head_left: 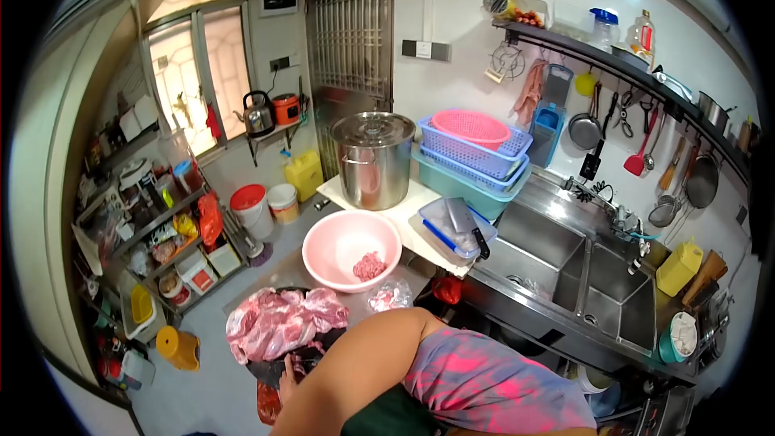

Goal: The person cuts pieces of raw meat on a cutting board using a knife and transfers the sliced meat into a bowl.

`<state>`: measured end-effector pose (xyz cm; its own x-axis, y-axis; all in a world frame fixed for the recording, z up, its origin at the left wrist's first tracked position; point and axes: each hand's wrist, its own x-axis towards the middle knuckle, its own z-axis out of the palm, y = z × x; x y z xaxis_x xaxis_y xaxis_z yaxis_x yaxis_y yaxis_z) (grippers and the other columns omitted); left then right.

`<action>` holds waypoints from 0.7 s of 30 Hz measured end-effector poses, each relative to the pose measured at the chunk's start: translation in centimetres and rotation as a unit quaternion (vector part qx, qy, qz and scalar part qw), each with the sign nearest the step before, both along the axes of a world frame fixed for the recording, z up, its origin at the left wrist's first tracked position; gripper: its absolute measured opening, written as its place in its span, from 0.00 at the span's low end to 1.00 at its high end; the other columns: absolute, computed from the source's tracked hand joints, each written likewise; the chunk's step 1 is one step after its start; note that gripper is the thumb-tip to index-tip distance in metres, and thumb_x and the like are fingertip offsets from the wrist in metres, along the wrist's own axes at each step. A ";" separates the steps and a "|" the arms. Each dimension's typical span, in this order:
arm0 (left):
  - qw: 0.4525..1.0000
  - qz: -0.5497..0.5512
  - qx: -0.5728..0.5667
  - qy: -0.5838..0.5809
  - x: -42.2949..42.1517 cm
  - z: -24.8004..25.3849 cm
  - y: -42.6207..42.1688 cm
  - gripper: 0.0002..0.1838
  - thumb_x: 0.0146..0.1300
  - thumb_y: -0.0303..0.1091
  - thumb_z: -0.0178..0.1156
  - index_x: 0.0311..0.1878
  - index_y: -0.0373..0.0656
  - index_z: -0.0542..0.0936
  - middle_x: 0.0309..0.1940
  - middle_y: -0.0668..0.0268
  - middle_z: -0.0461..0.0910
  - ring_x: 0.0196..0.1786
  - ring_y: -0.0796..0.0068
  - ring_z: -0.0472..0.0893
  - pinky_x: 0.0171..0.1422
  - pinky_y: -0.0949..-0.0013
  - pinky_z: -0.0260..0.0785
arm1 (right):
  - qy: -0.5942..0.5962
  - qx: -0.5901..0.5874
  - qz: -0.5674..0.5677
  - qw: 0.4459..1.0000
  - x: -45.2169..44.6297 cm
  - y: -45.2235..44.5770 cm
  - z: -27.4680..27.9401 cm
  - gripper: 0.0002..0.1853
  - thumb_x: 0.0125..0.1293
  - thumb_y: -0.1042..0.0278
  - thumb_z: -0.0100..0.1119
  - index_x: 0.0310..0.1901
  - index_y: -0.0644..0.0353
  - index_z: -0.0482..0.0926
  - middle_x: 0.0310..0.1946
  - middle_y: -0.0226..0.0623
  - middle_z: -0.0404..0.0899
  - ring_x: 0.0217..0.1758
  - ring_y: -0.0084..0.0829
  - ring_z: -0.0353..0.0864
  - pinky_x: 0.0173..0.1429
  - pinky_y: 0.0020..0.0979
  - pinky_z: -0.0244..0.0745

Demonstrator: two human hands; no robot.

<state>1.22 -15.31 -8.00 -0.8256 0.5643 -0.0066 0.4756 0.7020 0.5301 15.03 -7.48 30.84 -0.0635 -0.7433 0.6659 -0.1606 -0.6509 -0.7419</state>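
Observation:
A large slab of raw pink meat (pixel 282 323) lies on a black surface (pixel 270 372), whose edge shows below it. Part of one hand, apparently my left hand (pixel 287 386), shows at the lower edge of the meat, a finger near small dark-red scraps (pixel 309 353). My right arm crosses in front and hides most of this spot; my right hand is out of sight. Just behind the slab stands a pink basin (pixel 333 234) with a lump of minced meat (pixel 370 266) inside. Beside the basin is a clear plastic bag (pixel 389 295) with pinkish contents.
A lidded steel stockpot (pixel 374 165) stands behind the basin. Right of it are stacked baskets (pixel 468 149) and a cleaver (pixel 462 216) on a blue-rimmed plastic box (pixel 440 234). A double steel sink (pixel 541 250) is at right. A yellow stool (pixel 178 347) stands on the floor at left.

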 end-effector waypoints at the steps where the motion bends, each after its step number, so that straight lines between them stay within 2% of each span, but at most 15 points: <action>1: 1.000 0.011 0.006 0.009 -0.3 -0.6 0.3 0.35 0.60 0.47 0.54 0.71 0.59 0.56 0.40 0.48 0.78 0.42 0.44 0.77 0.42 0.48 0.69 | 0.011 0.018 -0.005 1.000 -0.7 -0.3 -0.7 0.14 0.69 0.69 0.50 0.52 0.67 0.75 0.41 0.45 0.80 0.43 0.32 0.79 0.44 0.32 0.74; 3: 0.998 0.044 0.018 0.029 1.4 2.6 1.6 0.32 0.62 0.48 0.51 0.70 0.60 0.57 0.41 0.49 0.79 0.43 0.44 0.77 0.42 0.47 0.69 | 0.033 0.052 -0.016 0.998 -1.2 -0.3 -1.8 0.14 0.68 0.68 0.51 0.51 0.66 0.75 0.41 0.45 0.80 0.42 0.32 0.79 0.44 0.32 0.74; 6: 0.999 0.016 0.040 0.019 3.2 7.2 1.1 0.34 0.57 0.34 0.54 0.68 0.56 0.58 0.38 0.45 0.78 0.41 0.43 0.77 0.42 0.45 0.68 | 0.092 0.101 -0.038 0.990 -1.3 -0.3 -3.3 0.13 0.67 0.68 0.53 0.50 0.65 0.76 0.39 0.45 0.80 0.41 0.33 0.79 0.44 0.34 0.74; 7: 0.994 -0.041 0.095 -0.015 0.0 0.7 0.2 0.36 0.55 0.31 0.56 0.69 0.55 0.57 0.38 0.44 0.77 0.40 0.42 0.77 0.42 0.45 0.68 | 0.116 0.116 -0.051 0.985 -1.4 -0.2 -3.8 0.13 0.66 0.68 0.53 0.49 0.64 0.76 0.39 0.45 0.80 0.41 0.33 0.80 0.44 0.34 0.74; 8: 0.997 -0.020 0.064 0.024 -0.8 -2.3 0.3 0.40 0.51 0.28 0.58 0.69 0.53 0.56 0.37 0.42 0.76 0.38 0.40 0.76 0.42 0.45 0.67 | 0.133 0.128 -0.069 0.980 -1.6 0.0 -4.6 0.13 0.66 0.67 0.54 0.49 0.64 0.76 0.39 0.45 0.80 0.41 0.34 0.80 0.44 0.34 0.74; 10: 0.998 -0.012 0.064 0.023 1.1 1.0 -0.2 0.36 0.53 0.29 0.57 0.68 0.49 0.60 0.39 0.46 0.77 0.41 0.45 0.76 0.46 0.50 0.68 | 0.144 0.131 -0.163 0.967 -2.8 1.5 -6.7 0.13 0.65 0.67 0.55 0.48 0.63 0.77 0.38 0.45 0.80 0.41 0.34 0.80 0.43 0.35 0.75; 11: 0.981 -0.067 0.156 0.096 0.9 1.2 -0.2 0.35 0.55 0.28 0.56 0.68 0.46 0.61 0.41 0.47 0.76 0.42 0.46 0.75 0.49 0.52 0.68 | 0.138 0.091 -0.320 0.933 -4.1 3.1 -8.8 0.11 0.63 0.70 0.55 0.47 0.59 0.77 0.29 0.38 0.79 0.34 0.25 0.78 0.37 0.32 0.73; 12: 0.949 -0.113 0.244 0.166 0.4 1.0 -0.1 0.34 0.56 0.28 0.55 0.68 0.44 0.61 0.44 0.48 0.76 0.44 0.47 0.75 0.51 0.54 0.68 | -0.009 0.146 -0.396 0.906 -6.2 4.9 -13.3 0.10 0.61 0.71 0.56 0.44 0.61 0.79 0.34 0.38 0.81 0.40 0.31 0.79 0.43 0.32 0.74; 13: 0.971 -0.083 0.200 0.102 0.3 -0.2 -0.3 0.34 0.56 0.27 0.54 0.69 0.44 0.60 0.45 0.48 0.76 0.45 0.47 0.74 0.53 0.54 0.68 | -0.176 0.168 -0.456 0.856 -8.4 6.7 -18.7 0.10 0.60 0.72 0.58 0.42 0.63 0.80 0.39 0.39 0.82 0.45 0.36 0.81 0.49 0.33 0.75; 14: 0.987 -0.052 0.148 0.042 0.2 -1.3 -0.6 0.34 0.56 0.27 0.54 0.69 0.44 0.60 0.47 0.48 0.75 0.46 0.47 0.74 0.54 0.54 0.68 | -0.044 0.256 -0.603 0.754 -9.4 8.7 -23.2 0.10 0.59 0.70 0.58 0.43 0.62 0.80 0.36 0.41 0.81 0.42 0.39 0.80 0.45 0.35 0.75; 15: 0.986 -0.049 0.149 0.058 0.7 0.4 -0.6 0.36 0.56 0.26 0.55 0.70 0.48 0.58 0.47 0.49 0.75 0.46 0.47 0.74 0.53 0.54 0.68 | 0.065 0.356 -0.709 0.605 -10.4 10.6 -27.7 0.11 0.59 0.69 0.57 0.43 0.60 0.79 0.33 0.43 0.79 0.38 0.41 0.79 0.42 0.38 0.75; 16: 0.988 -0.043 0.138 0.049 0.7 0.1 -0.8 0.38 0.55 0.28 0.56 0.71 0.53 0.57 0.47 0.50 0.76 0.46 0.47 0.74 0.53 0.53 0.69 | 0.100 0.410 -0.713 0.560 -9.8 12.1 -31.6 0.14 0.57 0.62 0.61 0.41 0.61 0.80 0.37 0.45 0.78 0.43 0.47 0.77 0.46 0.42 0.73; 17: 0.993 -0.023 0.111 0.036 0.3 -1.6 -0.4 0.38 0.54 0.28 0.58 0.70 0.55 0.57 0.48 0.51 0.76 0.48 0.48 0.75 0.53 0.55 0.69 | 0.135 0.437 -0.724 0.515 -8.8 12.6 -33.7 0.17 0.55 0.56 0.63 0.41 0.59 0.80 0.39 0.42 0.78 0.46 0.45 0.76 0.48 0.42 0.72; 19: 0.995 -0.012 0.096 0.033 0.4 -1.1 -0.5 0.40 0.54 0.29 0.59 0.71 0.57 0.57 0.49 0.53 0.76 0.51 0.50 0.75 0.57 0.56 0.69 | 0.084 0.501 -0.696 0.508 -7.5 12.6 -35.4 0.26 0.52 0.48 0.67 0.48 0.57 0.78 0.46 0.39 0.76 0.54 0.44 0.73 0.55 0.41 0.69; 21: 0.994 -0.018 0.104 0.036 0.3 -1.7 -0.7 0.41 0.54 0.29 0.59 0.71 0.58 0.56 0.50 0.54 0.75 0.52 0.51 0.75 0.57 0.57 0.69 | 0.076 0.537 -0.662 0.517 -6.9 11.8 -36.0 0.31 0.52 0.47 0.67 0.54 0.55 0.74 0.51 0.41 0.75 0.57 0.45 0.72 0.57 0.41 0.70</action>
